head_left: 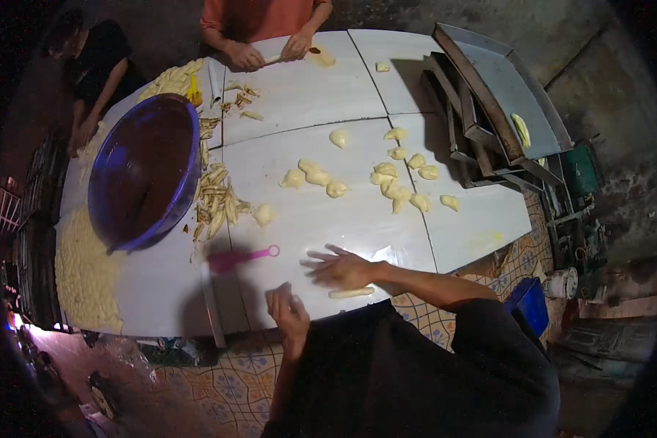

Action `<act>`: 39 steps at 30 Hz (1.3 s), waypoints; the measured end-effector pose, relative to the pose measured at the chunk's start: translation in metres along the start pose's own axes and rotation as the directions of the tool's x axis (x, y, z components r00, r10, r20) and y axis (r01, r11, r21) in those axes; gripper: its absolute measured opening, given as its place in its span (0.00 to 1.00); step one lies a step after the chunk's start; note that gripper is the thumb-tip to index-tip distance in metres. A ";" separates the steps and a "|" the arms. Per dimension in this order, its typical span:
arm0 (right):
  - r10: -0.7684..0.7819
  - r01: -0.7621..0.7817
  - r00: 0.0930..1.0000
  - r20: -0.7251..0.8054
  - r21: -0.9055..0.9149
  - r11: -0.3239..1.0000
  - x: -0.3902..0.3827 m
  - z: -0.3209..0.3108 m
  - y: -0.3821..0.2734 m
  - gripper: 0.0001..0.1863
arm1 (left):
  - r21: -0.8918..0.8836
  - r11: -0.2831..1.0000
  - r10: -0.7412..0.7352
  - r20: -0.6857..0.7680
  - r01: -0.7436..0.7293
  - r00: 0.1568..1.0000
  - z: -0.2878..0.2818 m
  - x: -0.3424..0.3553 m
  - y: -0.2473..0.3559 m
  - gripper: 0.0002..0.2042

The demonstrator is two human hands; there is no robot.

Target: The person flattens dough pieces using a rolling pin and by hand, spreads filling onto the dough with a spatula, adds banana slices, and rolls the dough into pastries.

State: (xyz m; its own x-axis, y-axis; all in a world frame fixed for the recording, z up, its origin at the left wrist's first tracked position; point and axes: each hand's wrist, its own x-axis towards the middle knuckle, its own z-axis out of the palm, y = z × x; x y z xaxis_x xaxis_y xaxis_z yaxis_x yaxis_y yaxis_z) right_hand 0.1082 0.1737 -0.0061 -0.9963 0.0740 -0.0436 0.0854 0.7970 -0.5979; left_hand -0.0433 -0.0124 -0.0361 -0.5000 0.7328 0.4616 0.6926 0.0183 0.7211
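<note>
My right hand lies palm down on the white tabletop, its fingers stretched and spread. Just below its palm, close to the table's near edge, rests a short rolled strip of dough. At the same edge, farther left, my left hand has its fingers curled in; whether anything is inside them is hidden. A pink long-handled tool, its wide end in shadow, lies beyond the left hand. Pale dough lumps are scattered across the table beyond my right hand.
A large purple basin with brown contents stands at left, beside filling strips and many dough pieces. Stacked metal trays occupy the right side. Across the table, a person's hands hold a dough strip; another person stands far left.
</note>
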 end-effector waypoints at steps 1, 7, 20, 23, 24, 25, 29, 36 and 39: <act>0.123 -0.119 0.992 0.003 0.283 0.952 0.000 -0.031 -0.001 0.24 | -0.002 1.000 0.006 -0.017 -0.006 1.000 -0.001 0.001 0.001 0.09; 0.439 -0.568 0.497 -0.748 0.102 0.817 0.015 -0.081 0.069 0.21 | -0.163 0.918 -0.350 0.095 0.361 0.932 0.016 0.022 0.020 0.08; 0.394 -0.072 0.745 -0.538 0.523 0.849 -0.050 -0.061 -0.025 0.29 | -0.574 0.448 -0.318 0.614 0.686 0.722 0.060 0.063 0.072 0.16; 0.445 -0.039 0.735 -0.511 0.624 0.780 -0.050 -0.035 -0.027 0.23 | -0.590 0.479 -0.427 0.490 0.650 0.760 0.081 0.052 0.085 0.16; 0.446 -0.086 0.751 -0.486 0.598 0.797 -0.048 -0.031 -0.031 0.21 | -0.536 0.524 -0.513 0.421 0.661 0.748 0.086 0.048 0.086 0.16; 0.516 -0.097 0.705 -0.486 0.655 0.749 -0.044 -0.030 -0.031 0.18 | -0.502 0.491 -0.540 0.466 0.712 0.701 0.087 0.050 0.081 0.12; 0.483 -0.277 0.672 -0.561 0.415 0.867 -0.044 -0.008 -0.004 0.18 | 0.225 0.954 -0.261 0.302 0.198 0.917 0.090 0.060 0.067 0.15; 0.180 -0.291 0.881 -0.437 -0.201 0.936 -0.067 0.008 0.001 0.29 | -0.065 0.990 0.138 0.671 -0.127 0.728 0.061 0.069 0.063 0.34; 0.109 -0.279 0.920 -0.377 -0.432 0.858 -0.069 0.007 0.015 0.31 | 0.247 0.876 0.111 0.731 -0.413 0.673 0.067 0.058 0.074 0.43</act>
State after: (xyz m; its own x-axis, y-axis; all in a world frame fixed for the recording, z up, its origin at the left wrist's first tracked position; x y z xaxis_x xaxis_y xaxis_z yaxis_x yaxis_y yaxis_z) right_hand 0.1786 0.1769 -0.0177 -0.9034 0.3811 0.1966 0.3551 0.9218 -0.1553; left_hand 0.0133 0.0774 0.0093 0.1205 0.9926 0.0132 0.9422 -0.1185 0.3133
